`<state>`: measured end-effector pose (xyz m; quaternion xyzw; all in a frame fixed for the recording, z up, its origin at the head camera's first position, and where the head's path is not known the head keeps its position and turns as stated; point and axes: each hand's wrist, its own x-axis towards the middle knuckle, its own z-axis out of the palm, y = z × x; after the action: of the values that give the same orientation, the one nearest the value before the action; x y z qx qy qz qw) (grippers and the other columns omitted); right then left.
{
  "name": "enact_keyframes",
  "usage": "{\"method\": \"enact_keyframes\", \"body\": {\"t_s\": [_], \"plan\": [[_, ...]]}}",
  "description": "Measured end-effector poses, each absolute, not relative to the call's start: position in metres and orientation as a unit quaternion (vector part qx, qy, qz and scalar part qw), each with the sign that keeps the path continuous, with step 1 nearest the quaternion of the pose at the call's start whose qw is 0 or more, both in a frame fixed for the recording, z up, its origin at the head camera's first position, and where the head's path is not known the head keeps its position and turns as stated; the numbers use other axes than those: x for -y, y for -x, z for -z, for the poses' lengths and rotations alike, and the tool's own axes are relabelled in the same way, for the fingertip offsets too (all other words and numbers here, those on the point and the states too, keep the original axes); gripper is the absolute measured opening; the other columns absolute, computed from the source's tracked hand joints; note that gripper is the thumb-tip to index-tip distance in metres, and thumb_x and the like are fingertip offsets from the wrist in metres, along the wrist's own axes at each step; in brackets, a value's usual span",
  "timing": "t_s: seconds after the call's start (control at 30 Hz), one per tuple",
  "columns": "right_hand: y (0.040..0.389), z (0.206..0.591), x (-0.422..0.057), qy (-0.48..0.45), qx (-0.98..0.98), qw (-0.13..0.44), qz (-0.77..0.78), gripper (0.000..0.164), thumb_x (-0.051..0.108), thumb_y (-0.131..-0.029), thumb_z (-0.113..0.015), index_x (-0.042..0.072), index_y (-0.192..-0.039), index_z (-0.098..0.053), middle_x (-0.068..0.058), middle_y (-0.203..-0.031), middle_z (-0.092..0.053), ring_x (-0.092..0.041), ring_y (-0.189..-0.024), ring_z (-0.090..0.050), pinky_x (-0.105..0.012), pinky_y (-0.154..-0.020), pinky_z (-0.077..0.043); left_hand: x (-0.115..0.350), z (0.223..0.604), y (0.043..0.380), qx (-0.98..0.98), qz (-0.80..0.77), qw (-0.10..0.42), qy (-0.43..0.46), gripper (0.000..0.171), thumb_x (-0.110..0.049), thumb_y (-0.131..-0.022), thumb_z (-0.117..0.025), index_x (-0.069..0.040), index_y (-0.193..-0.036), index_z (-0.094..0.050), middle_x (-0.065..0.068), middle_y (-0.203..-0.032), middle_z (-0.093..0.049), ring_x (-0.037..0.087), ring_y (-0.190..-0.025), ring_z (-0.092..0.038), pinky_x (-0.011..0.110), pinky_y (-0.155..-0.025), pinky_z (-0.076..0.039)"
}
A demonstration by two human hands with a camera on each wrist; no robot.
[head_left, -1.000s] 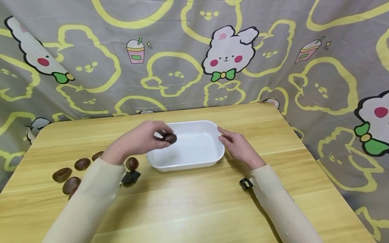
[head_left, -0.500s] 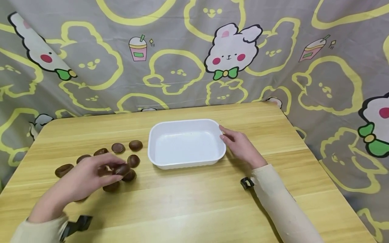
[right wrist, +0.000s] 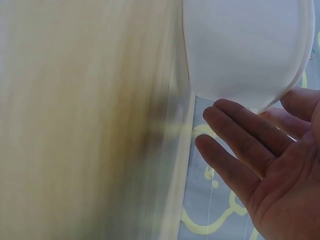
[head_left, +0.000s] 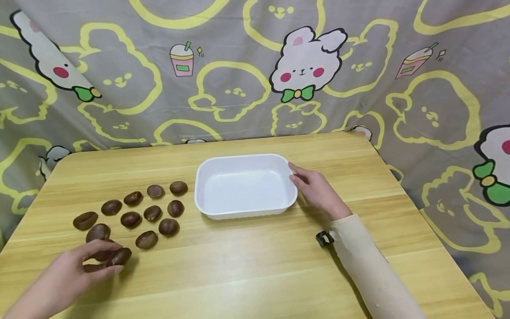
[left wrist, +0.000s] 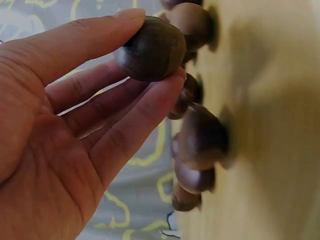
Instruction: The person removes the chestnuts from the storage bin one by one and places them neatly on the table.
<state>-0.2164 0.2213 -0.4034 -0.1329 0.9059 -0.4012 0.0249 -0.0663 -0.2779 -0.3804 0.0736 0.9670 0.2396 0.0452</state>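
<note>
My left hand (head_left: 65,274) pinches a dark brown chestnut (head_left: 119,256) between thumb and fingertips, low at the near left of the table. In the left wrist view the held chestnut (left wrist: 152,49) is apart from the blurred ones behind it. Several more chestnuts (head_left: 131,219) lie loosely grouped left of a white rectangular tray (head_left: 246,216); one is partly hidden behind my left fingers. My right hand (head_left: 318,190) touches the tray's right end, its fingers mostly straight. In the right wrist view those fingers (right wrist: 240,135) lie extended against the tray's outer wall.
The wooden table (head_left: 255,274) is backed by a grey patterned cloth (head_left: 223,102). A small black clip-like piece (head_left: 324,239) sits by my right sleeve (head_left: 370,261). No chestnuts lie in the tray.
My left hand has carried the chestnut from over the tray's left side, across the group, to the near left. My right hand stays at the tray's right end.
</note>
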Motion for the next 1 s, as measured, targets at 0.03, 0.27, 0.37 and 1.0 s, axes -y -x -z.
{"method": "enact_keyframes", "body": {"t_s": [0.03,0.27,0.37,1.0], "plan": [[0.217,0.403,-0.221,0.134,-0.906,0.024,0.402,0.044,0.034,-0.094,-0.045,0.019,-0.134,-0.041,-0.003,-0.131,-0.045,-0.013,-0.113,-0.046,-0.034,-0.091,-0.041,0.279,0.383,0.065,-0.966,-0.244,0.038,-0.078,0.037,-0.031,-0.065,-0.079,-0.017,-0.097,-0.064,0.000,-0.092,-0.060,0.001,-0.075,-0.055,0.022,-0.058,-0.050],[0.216,0.403,-0.222,0.133,-0.904,0.026,0.407,0.044,0.034,-0.094,-0.046,0.019,-0.134,-0.041,-0.001,-0.132,-0.044,-0.012,-0.113,-0.045,-0.033,-0.091,-0.040,0.278,0.393,0.063,-0.966,-0.244,0.018,-0.084,0.035,-0.024,-0.063,-0.081,-0.015,-0.093,-0.065,-0.001,-0.091,-0.060,-0.001,-0.074,-0.056,0.021,-0.057,-0.050],[0.216,0.403,-0.222,0.132,-0.905,0.030,0.404,0.044,0.035,-0.094,-0.045,0.019,-0.135,-0.040,-0.002,-0.132,-0.043,-0.012,-0.112,-0.046,-0.033,-0.090,-0.041,0.276,0.395,0.064,-0.967,-0.241,0.022,-0.080,0.034,-0.025,-0.063,-0.081,-0.017,-0.091,-0.065,-0.003,-0.089,-0.060,0.000,-0.073,-0.056,0.021,-0.057,-0.050],[0.214,0.402,-0.222,0.124,-0.906,0.041,0.403,0.045,0.037,-0.093,-0.044,0.022,-0.135,-0.039,-0.005,-0.131,-0.045,-0.015,-0.112,-0.047,-0.034,-0.090,-0.041,0.272,0.403,0.069,-0.978,-0.190,0.015,-0.083,0.037,-0.025,-0.060,-0.082,-0.014,-0.089,-0.063,-0.003,-0.082,-0.060,0.013,-0.070,-0.058,0.034,-0.059,-0.047]]}}
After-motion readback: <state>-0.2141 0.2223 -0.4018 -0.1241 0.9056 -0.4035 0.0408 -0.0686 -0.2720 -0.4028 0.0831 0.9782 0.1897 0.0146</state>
